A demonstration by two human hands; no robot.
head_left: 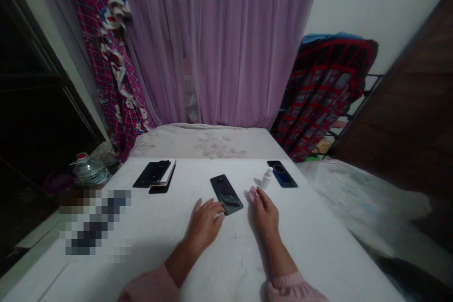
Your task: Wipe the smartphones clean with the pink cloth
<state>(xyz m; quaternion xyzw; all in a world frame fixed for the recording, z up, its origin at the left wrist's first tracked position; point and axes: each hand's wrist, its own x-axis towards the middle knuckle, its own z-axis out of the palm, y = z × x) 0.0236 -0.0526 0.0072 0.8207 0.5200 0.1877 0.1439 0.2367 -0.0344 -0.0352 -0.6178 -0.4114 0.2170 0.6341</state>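
A dark glossy smartphone (226, 195) lies tilted on the white table, with a streaky, shiny patch on its lower half. My left hand (206, 222) rests at its lower left corner, fingers apart and curved, the fingertips by the edge. A small pale spot shows near the thumb; I cannot make out what it is. To the right of the phone, my right hand (266, 212) pinches a small pink cloth (253, 194), apart from the phone. Just beyond that hand stands a small white bottle (266, 178).
A stack of dark phones and a white-edged one (158, 175) sits at the table's left. Another dark blue phone (283, 174) with a ring-shaped object on it lies at the right. A pixelated patch hides the left edge. A water jug (90, 171) stands beyond the table (311, 236).
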